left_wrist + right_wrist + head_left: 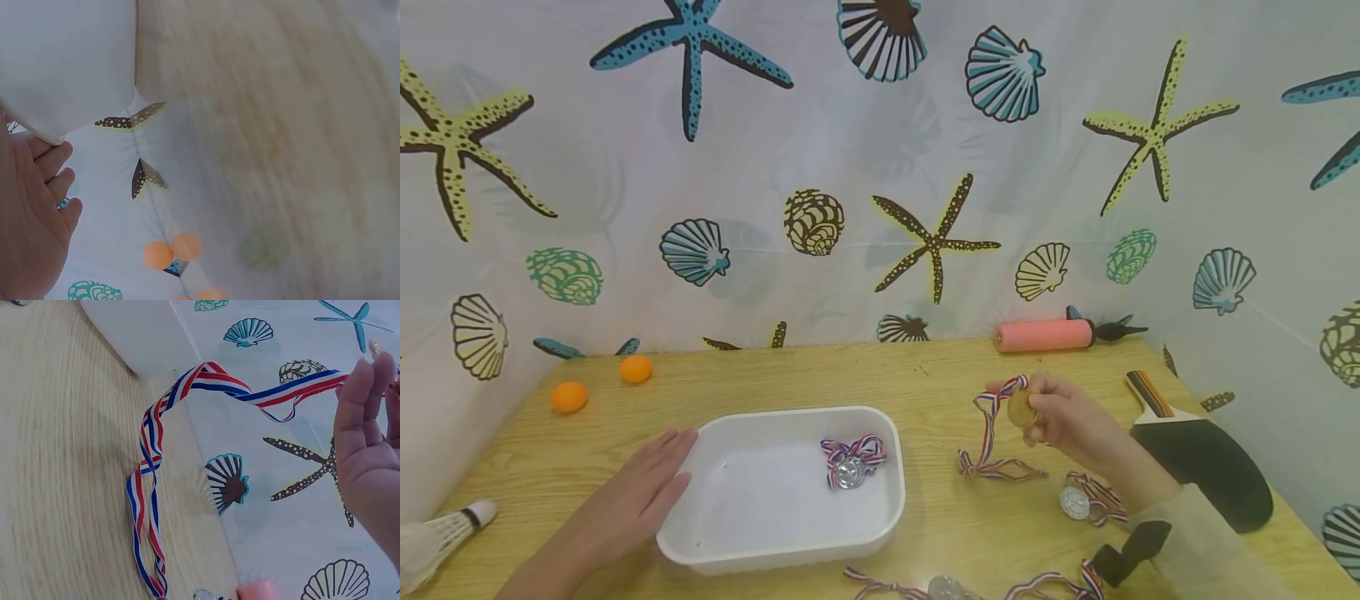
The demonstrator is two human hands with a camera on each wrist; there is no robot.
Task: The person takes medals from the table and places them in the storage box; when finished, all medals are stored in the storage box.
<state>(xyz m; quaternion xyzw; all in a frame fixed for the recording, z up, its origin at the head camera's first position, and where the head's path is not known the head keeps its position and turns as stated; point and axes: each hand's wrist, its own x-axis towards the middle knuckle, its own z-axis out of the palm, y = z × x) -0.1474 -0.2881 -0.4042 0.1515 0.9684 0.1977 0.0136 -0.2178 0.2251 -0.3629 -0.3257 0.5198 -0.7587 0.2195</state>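
Note:
My right hand pinches a gold medal above the right part of the table. From it a red, white and blue ribbon trails down in a loose twist, its end lying on the wood. Straight fingers of my left hand rest against the left rim of a white plastic basin. Inside the basin, toward its right side, lies a silver medal on its bunched ribbon. Another silver medal lies on the table below my right wrist.
More ribboned medals lie along the near edge. At right is a black table tennis paddle; a pink cylinder pump lies at the back. Two orange balls and a shuttlecock are at left. A shell-print curtain stands behind.

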